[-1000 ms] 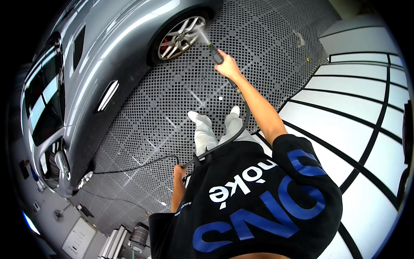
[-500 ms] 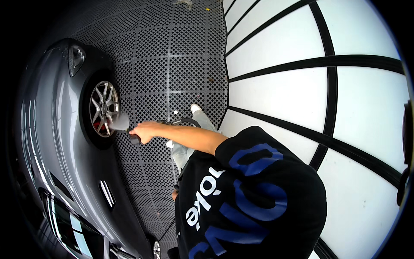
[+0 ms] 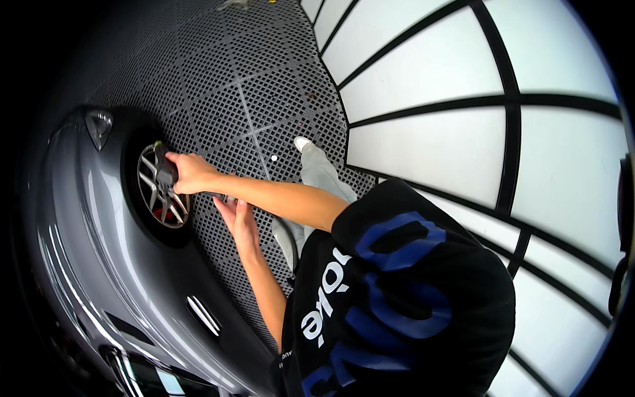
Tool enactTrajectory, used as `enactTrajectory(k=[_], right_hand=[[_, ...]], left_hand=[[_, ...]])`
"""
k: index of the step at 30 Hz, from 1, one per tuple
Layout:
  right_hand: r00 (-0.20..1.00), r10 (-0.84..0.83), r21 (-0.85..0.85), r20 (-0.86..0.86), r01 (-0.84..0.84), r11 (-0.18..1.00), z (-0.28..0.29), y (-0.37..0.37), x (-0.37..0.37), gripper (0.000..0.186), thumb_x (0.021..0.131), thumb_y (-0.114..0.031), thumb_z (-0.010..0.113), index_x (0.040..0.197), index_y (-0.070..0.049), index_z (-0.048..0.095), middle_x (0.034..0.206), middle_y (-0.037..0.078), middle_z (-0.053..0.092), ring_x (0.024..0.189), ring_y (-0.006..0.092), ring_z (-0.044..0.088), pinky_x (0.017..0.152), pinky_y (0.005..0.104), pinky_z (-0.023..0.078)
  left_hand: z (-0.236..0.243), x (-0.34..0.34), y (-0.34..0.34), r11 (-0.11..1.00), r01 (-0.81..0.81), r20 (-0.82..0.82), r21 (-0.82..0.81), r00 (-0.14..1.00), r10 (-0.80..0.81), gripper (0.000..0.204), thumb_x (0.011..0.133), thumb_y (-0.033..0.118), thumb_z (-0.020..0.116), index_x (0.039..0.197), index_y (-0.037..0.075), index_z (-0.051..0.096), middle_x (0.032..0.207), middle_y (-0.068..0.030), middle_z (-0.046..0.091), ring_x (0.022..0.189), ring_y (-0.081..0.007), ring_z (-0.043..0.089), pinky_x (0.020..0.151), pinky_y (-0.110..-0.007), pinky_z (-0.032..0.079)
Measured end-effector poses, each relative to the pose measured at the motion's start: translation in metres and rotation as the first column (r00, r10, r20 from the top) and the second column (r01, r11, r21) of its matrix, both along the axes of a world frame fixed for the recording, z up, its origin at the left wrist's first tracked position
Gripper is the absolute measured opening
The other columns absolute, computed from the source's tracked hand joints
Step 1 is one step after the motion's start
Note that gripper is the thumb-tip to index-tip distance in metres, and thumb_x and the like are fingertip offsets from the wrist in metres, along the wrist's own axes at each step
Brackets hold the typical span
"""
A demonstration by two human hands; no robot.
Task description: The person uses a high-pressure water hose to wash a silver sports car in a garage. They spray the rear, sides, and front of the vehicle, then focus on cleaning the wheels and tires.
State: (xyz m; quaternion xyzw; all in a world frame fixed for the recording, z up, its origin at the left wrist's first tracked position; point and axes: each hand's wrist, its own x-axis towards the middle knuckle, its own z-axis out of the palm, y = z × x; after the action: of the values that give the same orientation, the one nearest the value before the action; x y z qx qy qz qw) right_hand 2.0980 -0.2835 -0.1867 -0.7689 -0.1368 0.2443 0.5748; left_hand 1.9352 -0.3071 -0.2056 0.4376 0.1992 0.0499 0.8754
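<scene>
The right hand [image 3: 188, 173] gripped a dark spray nozzle [image 3: 162, 165] at the silver spoked wheel's [image 3: 161, 188] twelve o'clock; the left hand [image 3: 237, 217] hung open-fingered. Held that close, the nozzle risked scratching the rim.

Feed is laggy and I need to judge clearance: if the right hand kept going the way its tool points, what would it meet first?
The right hand grips a dark tool aimed at the wheel. Its tip already seems to reach the silver spokes, so the wheel comes first, though depth is hard to judge.

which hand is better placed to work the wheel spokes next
Right. The right hand grips the tool against the wheel; the left hand is open, empty, off the wheel.
</scene>
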Motion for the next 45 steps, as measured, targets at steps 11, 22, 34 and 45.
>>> enactTrajectory(k=[11, 22, 34, 45], right_hand=[[0.962, -0.243, -0.403, 0.122, 0.272, 0.874, -0.107, -0.218, -0.200, 0.067, 0.078, -0.026, 0.066, 0.141, -0.008, 0.053, 0.117, 0.023, 0.068, 0.105, 0.0393, 0.066, 0.088, 0.0476, 0.052], [-0.820, -0.538, -0.437, -0.195, 0.563, -0.701, -0.105, -0.444, -0.860, 0.042, 0.089, -0.013, 0.062, 0.129, -0.002, 0.061, 0.088, 0.012, 0.071, 0.062, 0.0208, 0.068, 0.048, 0.0370, 0.055], [-0.854, -0.272, 0.576, 0.444, 0.504, -0.644, 0.169, -0.616, -0.925, 0.086, 0.090, -0.033, 0.066, 0.159, -0.006, 0.022, 0.155, 0.022, 0.032, 0.142, 0.0384, 0.032, 0.120, 0.0452, 0.022], [-0.835, -0.307, 0.529, 0.457, 0.533, -0.661, 0.194, -0.550, -0.766, 0.084, 0.090, -0.024, 0.061, 0.154, 0.007, 0.018, 0.159, 0.029, 0.016, 0.145, 0.0483, 0.017, 0.118, 0.0561, 0.014]], left_hand=[[-0.116, -0.029, 0.072, 0.310, 0.542, -0.256, 0.781, 0.731, -0.633, 0.055, 0.085, 0.005, 0.076, 0.132, -0.004, 0.051, 0.110, -0.0073, 0.060, 0.098, -0.0190, 0.055, 0.090, -0.031, 0.046], [-0.256, -0.120, 0.055, -0.757, 0.505, -0.881, 0.414, 0.014, -0.472, 0.060, 0.074, 0.001, 0.062, 0.133, -0.004, 0.051, 0.107, -0.0196, 0.064, 0.083, -0.0337, 0.061, 0.079, -0.044, 0.051], [-0.153, -0.270, -0.185, -0.779, 0.154, -0.793, 0.608, 0.064, -0.606, 0.055, 0.077, 0.004, 0.059, 0.131, -0.004, 0.051, 0.107, -0.0265, 0.064, 0.090, -0.0407, 0.062, 0.081, -0.049, 0.050], [-0.106, -0.341, -0.175, -0.748, 0.149, -0.735, 0.646, 0.385, -0.558, 0.051, 0.079, 0.006, 0.057, 0.128, -0.005, 0.050, 0.106, -0.0328, 0.064, 0.095, -0.0472, 0.062, 0.082, -0.053, 0.050]])
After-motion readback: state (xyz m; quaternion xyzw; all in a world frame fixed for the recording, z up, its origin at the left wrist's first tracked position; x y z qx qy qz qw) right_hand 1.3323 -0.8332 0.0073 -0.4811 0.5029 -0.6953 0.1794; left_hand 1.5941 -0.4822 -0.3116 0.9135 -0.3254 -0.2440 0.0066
